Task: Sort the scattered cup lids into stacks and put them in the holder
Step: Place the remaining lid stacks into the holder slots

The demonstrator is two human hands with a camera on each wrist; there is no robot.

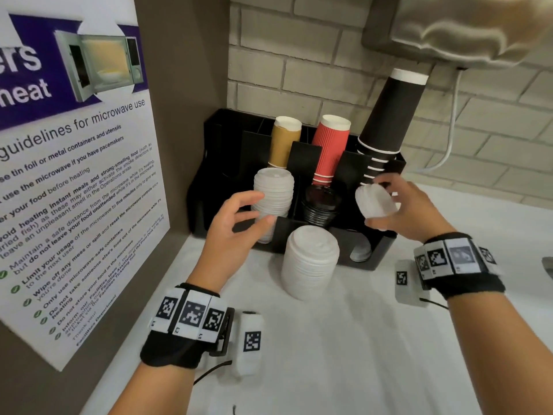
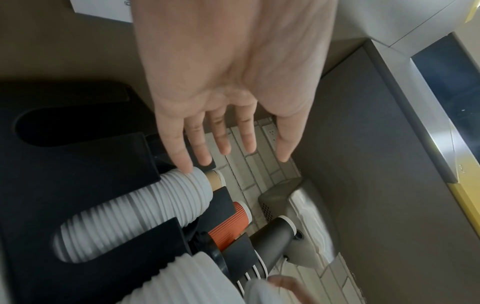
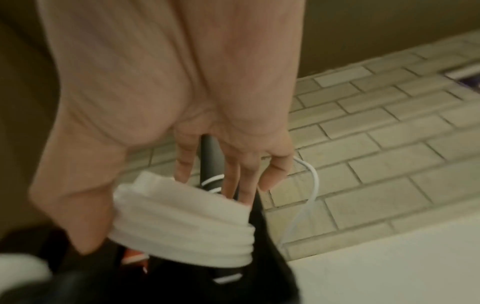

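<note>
Two stacks of white lids are placed: one in the black holder's (image 1: 380,259) near-left slot (image 1: 273,199), one standing on the white bench (image 1: 359,339) just in front (image 1: 309,265). Right hand (image 1: 410,205) grips a short white lid stack (image 1: 376,200) above the near-right slot. Left hand (image 1: 236,226), fingers apart, touches the slotted stack.

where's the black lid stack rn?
Head view: black lids sit in the holder's middle front slot, right of the slotted white lids, in front of the red cups.
</note>
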